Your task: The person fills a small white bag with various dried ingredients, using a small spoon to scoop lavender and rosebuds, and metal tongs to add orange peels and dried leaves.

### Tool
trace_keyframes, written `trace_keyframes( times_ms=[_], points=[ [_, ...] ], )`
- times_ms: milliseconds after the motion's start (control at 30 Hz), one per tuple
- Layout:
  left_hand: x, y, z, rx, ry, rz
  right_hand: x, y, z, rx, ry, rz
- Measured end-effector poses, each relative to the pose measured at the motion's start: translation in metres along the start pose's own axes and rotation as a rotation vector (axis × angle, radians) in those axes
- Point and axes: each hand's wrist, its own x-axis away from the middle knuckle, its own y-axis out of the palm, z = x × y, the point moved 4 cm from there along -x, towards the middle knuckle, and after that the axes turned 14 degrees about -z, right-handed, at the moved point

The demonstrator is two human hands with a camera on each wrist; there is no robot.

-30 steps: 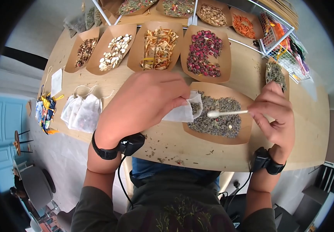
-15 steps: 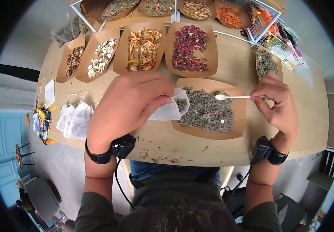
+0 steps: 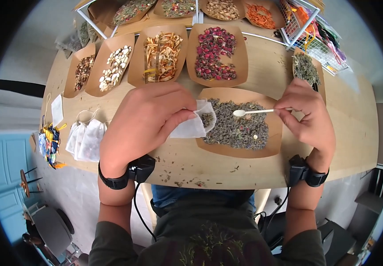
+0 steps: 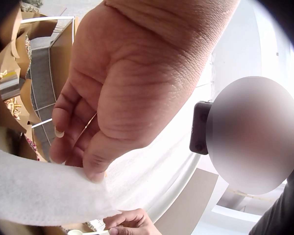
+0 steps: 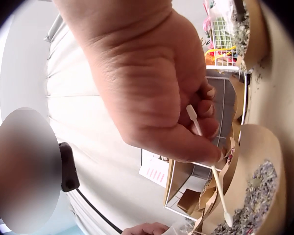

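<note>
My left hand (image 3: pixel 149 122) pinches the upper edge of a white see-through pouch (image 3: pixel 186 127) between thumb and fingers. The pouch lies tilted, its mouth facing right over the tray's left edge, with some dried herb showing inside. A small white spoon (image 3: pixel 260 111) is pinched near its handle end by my right hand (image 3: pixel 309 117). Its bowl hovers over grey-purple dried lavender (image 3: pixel 238 133) in a brown paper tray (image 3: pixel 275 133). From the right wrist view, the spoon (image 5: pixel 218 188) points down toward the lavender. The pouch (image 4: pixel 44 191) hangs below the left fingers in the left wrist view.
Paper trays of rosebuds (image 3: pixel 216 55), dried peel strips (image 3: pixel 169 51), white slices (image 3: pixel 114 71) and brown pieces (image 3: pixel 84 71) line the back. Tied white pouches (image 3: pixel 87 142) and colourful sachets (image 3: pixel 49 144) lie left. A greyish herb tray (image 3: pixel 306 68) and wire basket (image 3: pixel 318 51) stand right.
The spoon first shifted right, away from the pouch, then came back left over the lavender. The left hand keeps its pinch on the pouch. The head view has shifted slightly.
</note>
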Motion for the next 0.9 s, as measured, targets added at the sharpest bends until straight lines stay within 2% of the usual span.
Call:
trace_keyframes(
  times_ms=[133, 200, 533, 833, 900],
  points=[
    [0.0, 0.0, 0.0, -0.005, 0.006, -0.008, -0.004, 0.008, 0.005, 0.063, 0.003, -0.036],
    [0.0, 0.0, 0.0, -0.01, 0.003, -0.009, -0.012, 0.019, -0.001, 0.015, -0.059, -0.129],
    [0.0, 0.0, -0.001, -0.011, 0.021, 0.01, -0.017, 0.026, 0.001, -0.085, -0.11, -0.138],
    [0.002, 0.002, -0.002, -0.001, 0.052, 0.037, -0.016, 0.014, -0.01, -0.222, -0.101, -0.014],
    [0.002, 0.0, -0.002, 0.001, 0.056, 0.029, -0.021, 0.016, -0.021, -0.184, -0.127, 0.085]
  ],
)
